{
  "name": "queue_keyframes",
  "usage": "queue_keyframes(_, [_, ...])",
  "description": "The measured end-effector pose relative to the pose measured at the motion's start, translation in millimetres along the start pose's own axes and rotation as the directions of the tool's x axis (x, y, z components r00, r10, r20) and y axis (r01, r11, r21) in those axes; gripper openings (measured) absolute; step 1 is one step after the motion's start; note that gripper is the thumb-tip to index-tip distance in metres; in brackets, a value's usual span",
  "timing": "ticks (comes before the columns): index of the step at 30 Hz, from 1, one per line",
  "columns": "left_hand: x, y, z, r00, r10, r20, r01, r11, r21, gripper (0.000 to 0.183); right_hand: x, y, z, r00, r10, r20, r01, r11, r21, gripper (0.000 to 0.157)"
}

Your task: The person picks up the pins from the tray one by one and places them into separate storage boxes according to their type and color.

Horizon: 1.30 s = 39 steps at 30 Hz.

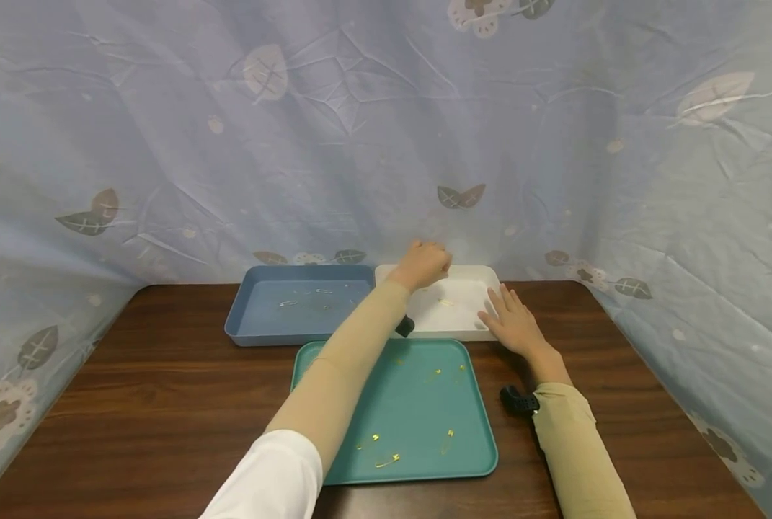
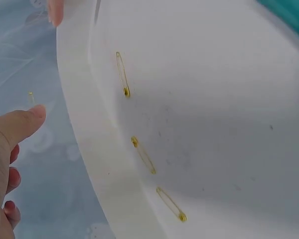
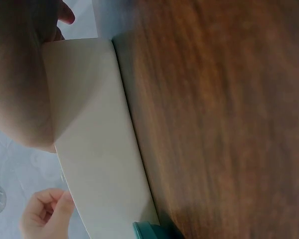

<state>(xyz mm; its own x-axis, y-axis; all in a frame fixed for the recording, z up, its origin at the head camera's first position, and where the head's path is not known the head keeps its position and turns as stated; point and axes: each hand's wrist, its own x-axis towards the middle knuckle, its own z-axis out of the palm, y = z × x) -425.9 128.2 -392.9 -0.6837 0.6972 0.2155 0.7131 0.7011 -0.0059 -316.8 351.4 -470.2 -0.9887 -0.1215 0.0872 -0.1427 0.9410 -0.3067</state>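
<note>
My left hand (image 1: 426, 265) is over the far side of the white tray (image 1: 483, 277). In the left wrist view its thumb and fingers pinch a gold safety pin (image 2: 31, 97), whose end sticks out past the thumb tip. Three other gold safety pins lie inside the white tray, among them a safety pin (image 2: 143, 155) close to the tray's wall. My right hand (image 1: 515, 324) is at the tray's right edge, its fingers spread and reaching over the rim. The right wrist view shows that hand against the tray's outer wall (image 3: 92, 99).
A green tray (image 1: 424, 414) lies in front, with several gold safety pins spread over it; my left forearm crosses above its left part. Beside the white tray stands a blue tray (image 1: 262, 317) holding several pins. All are on a brown wooden table (image 1: 145, 404), with a patterned curtain (image 1: 360, 144) behind.
</note>
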Motion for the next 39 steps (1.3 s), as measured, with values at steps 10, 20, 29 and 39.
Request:
queue_keyframes(10, [12.2, 3.9, 6.7, 0.998, -0.056, 0.014, 0.057, 0.998, -0.024, 0.011, 0.5, -0.5, -0.9, 1.0, -0.007, -0.003, 0.007, 1.0, 0.009, 0.071])
queue_keyframes(20, [12.8, 1.0, 11.5, 0.997, -0.077, 0.005, 0.077, 0.997, -0.019, 0.013, 2.9, 1.0, 1.3, 1.0, -0.011, -0.012, 0.011, 1.0, -0.007, 0.07])
queue_keyframes(29, [13.0, 3.3, 13.3, 0.998, -0.063, 0.009, 0.063, 0.998, -0.016, 0.012, 1.4, 4.1, 2.5, 1.0, -0.01, -0.021, 0.01, 1.0, 0.002, 0.069])
queue_keyframes(39, [14.4, 6.9, 16.2, 0.999, -0.049, 0.002, 0.049, 0.999, 0.005, 0.012, 0.2, 1.2, 1.7, 1.0, -0.008, -0.019, 0.008, 1.0, 0.002, 0.068])
